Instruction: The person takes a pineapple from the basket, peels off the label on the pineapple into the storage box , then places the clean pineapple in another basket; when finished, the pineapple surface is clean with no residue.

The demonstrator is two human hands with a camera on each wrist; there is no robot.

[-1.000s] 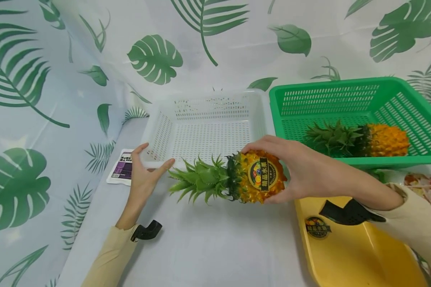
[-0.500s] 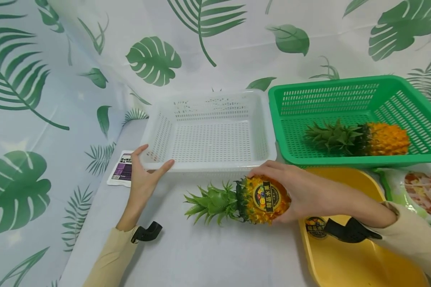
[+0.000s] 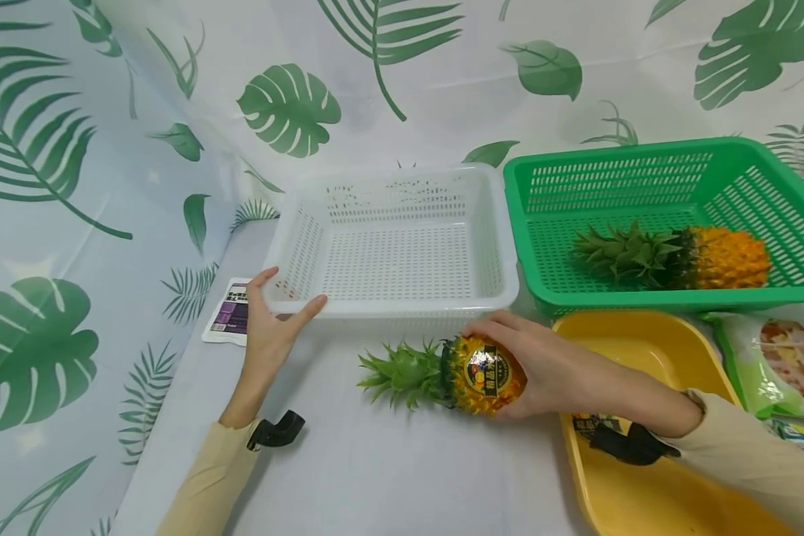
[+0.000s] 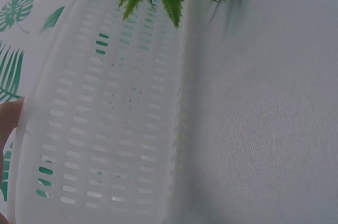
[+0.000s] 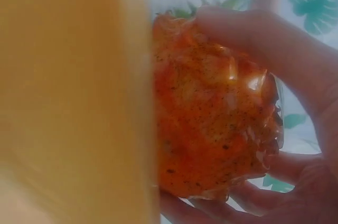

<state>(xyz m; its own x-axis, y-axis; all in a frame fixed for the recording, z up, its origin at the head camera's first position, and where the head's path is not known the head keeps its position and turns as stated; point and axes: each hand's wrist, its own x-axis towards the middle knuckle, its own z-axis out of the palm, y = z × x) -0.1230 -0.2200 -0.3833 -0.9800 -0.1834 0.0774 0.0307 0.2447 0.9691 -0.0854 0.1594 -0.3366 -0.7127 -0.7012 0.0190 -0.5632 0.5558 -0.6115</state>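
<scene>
1. Nearest, a white tabletop (image 3: 388,476) stretched between the left sleeve and a yellow tub (image 3: 643,499), whose raised rim bounded that room on the right. The right forearm crossed above the tub.
2. The right hand (image 3: 543,365) gripped a pineapple (image 3: 450,376) by its orange body, leafy crown pointing left. Over the last second the fruit had come toward the person: it no longer covered part of the near rim of a white basket (image 3: 402,260), so it was outside the basket, on its near side. Whether it touched the tabletop could not be told.
3. The left hand (image 3: 268,327) had stayed put, holding the basket's near left corner, thumb over the rim.
4. Farther right, a green basket (image 3: 616,175) held a second pineapple (image 3: 683,257); the two baskets stood just beside each other, with little room between.
5. Behind both hung leaf-printed cloth (image 3: 435,82).
</scene>
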